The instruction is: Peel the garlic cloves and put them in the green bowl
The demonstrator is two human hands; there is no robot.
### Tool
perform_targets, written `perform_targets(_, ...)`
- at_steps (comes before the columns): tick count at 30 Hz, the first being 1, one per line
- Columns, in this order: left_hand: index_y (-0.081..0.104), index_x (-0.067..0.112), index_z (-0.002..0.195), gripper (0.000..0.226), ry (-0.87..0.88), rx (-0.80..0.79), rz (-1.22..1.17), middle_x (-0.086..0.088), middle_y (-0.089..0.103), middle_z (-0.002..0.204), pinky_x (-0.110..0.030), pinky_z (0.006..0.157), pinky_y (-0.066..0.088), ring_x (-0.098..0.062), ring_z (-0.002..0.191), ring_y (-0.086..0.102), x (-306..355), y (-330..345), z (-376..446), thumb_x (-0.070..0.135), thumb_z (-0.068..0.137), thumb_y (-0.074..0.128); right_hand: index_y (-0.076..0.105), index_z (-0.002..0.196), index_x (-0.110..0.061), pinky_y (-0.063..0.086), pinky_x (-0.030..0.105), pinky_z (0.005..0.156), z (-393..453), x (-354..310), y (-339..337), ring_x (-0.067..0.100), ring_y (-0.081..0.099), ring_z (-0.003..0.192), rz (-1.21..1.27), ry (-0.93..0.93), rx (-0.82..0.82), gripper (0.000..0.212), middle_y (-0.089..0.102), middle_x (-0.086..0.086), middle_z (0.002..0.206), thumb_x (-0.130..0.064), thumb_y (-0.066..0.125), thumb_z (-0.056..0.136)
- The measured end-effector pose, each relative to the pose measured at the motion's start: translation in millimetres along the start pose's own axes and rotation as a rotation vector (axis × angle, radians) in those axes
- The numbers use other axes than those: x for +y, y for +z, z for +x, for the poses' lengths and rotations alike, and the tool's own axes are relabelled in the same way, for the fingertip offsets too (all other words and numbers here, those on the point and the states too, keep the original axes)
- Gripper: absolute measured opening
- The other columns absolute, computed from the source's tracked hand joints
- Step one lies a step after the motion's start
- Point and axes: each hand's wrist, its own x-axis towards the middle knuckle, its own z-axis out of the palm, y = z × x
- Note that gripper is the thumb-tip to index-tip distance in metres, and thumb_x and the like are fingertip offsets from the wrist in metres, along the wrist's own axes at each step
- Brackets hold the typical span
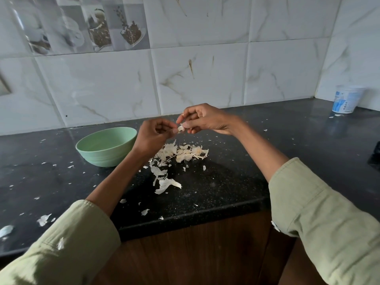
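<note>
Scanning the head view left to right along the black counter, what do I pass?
Pale green bowl → left hand → small garlic clove pinched between both hands → right hand → white plastic tub with blue print.

Head camera, wide-angle, looks forward-down, close over counter (226,192), facing tiled wall (205,58).

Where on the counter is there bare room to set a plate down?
Barest patch: right of the peel pile, toward the white tub, only small flakes. Left of the green bowl, scattered flakes. Crowded: between bowl and pile, and beneath both hands, left hand, right hand.
</note>
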Motion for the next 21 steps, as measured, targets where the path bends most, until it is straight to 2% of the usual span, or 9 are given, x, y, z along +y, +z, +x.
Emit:
perform_targets(6, 0.071, 0.009, 0.101, 0.008, -0.056, -0.005, -0.157, -0.014, 0.076, 0.092, -0.026, 0.078, 0.055, -0.016, 0.084, 0.07, 2, -2, -2, 0.009, 0.095, 0.076, 0.067, 0.124, 0.001, 0.059, 0.037, 0.092, 0, -3, 3, 0.024, 0.068, 0.096, 0.033, -0.042, -0.025, 0.033, 0.073, 0.016, 0.111, 0.0, 0.073, 0.092)
perform_targets(11, 0.069, 0.009, 0.1, 0.006, -0.065, -0.03, -0.208, -0.009, 0.077, 0.088, -0.029, 0.078, 0.055, -0.019, 0.084, 0.073, 2, 1, -2, 0.007, 0.096, 0.074, 0.071, 0.112, 0.002, 0.061, 0.034, 0.083, 3, -2, 8, 0.024, 0.069, 0.087, -0.023, -0.086, 0.093, 0.03, 0.074, 0.021, 0.107, -0.011, 0.082, 0.087)
perform_targets(15, 0.069, 0.005, 0.107, 0.015, -0.08, 0.007, -0.168, -0.013, 0.078, 0.094, -0.018, 0.072, 0.054, -0.015, 0.085, 0.074, 3, 4, -1, 0.011, 0.095, 0.076, 0.071, 0.107, 0.004, 0.061, 0.035, 0.085, 4, 2, 4, 0.025, 0.071, 0.089, -0.067, -0.069, 0.165, 0.031, 0.074, 0.023, 0.105, -0.014, 0.084, 0.085)
perform_targets(18, 0.074, 0.009, 0.103, 0.015, -0.083, 0.056, -0.031, -0.011, 0.078, 0.096, -0.021, 0.072, 0.053, -0.013, 0.084, 0.07, -7, 1, 3, 0.019, 0.093, 0.08, 0.069, 0.103, 0.007, 0.063, 0.032, 0.08, 4, 8, 0, 0.024, 0.077, 0.087, -0.206, -0.014, 0.211, 0.028, 0.078, 0.015, 0.093, -0.008, 0.084, 0.084)
perform_targets(21, 0.075, 0.016, 0.097, 0.007, -0.104, 0.066, 0.06, -0.006, 0.078, 0.094, -0.026, 0.074, 0.054, -0.012, 0.081, 0.068, -13, -1, 5, 0.02, 0.093, 0.079, 0.074, 0.1, -0.001, 0.058, 0.018, 0.068, 2, 14, -1, 0.008, 0.076, 0.075, -0.432, 0.056, 0.2, 0.021, 0.079, 0.003, 0.085, -0.011, 0.084, 0.084)
